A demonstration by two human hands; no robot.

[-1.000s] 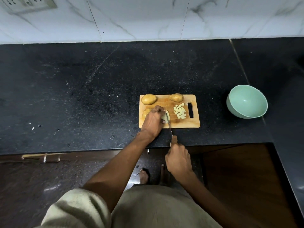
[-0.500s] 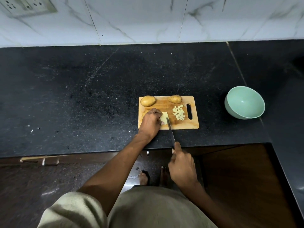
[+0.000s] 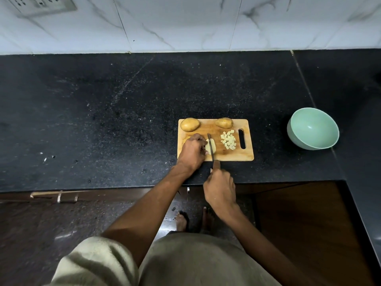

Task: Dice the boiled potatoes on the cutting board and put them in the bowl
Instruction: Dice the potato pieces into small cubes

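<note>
Our left hand (image 3: 193, 150) is curled over a pale peeled potato piece (image 3: 210, 146) on the wooden cutting board (image 3: 245, 155), fingertips pinning its left edge. Our right hand (image 3: 220, 187) is closed round the knife (image 3: 211, 148) handle; the blade runs front-to-back across the piece, just beside the left fingertips.

Task items: a pile of potato cubes (image 3: 228, 139) sits right of the blade, near the board's handle slot. Two whole unpeeled potatoes (image 3: 190, 124) rest at the board's far edge. The mint-green bowl (image 3: 313, 129) stands well apart to the right on the black countertop (image 3: 103, 120), with nothing visible inside.

Risks, as we judge them:
- Blade is right next to the fingertips; boiled potato is soft and slick, so a slip could nick a finger.
- Soft piece may crumble rather than cut clean.
- Board lies near the counter's front edge; downward pressure could shift it.
- The long carry to the bowl may drop cubes.

No brands, labels or readable writing; only a wall socket plate (image 3: 44, 5), unmarked.
</note>
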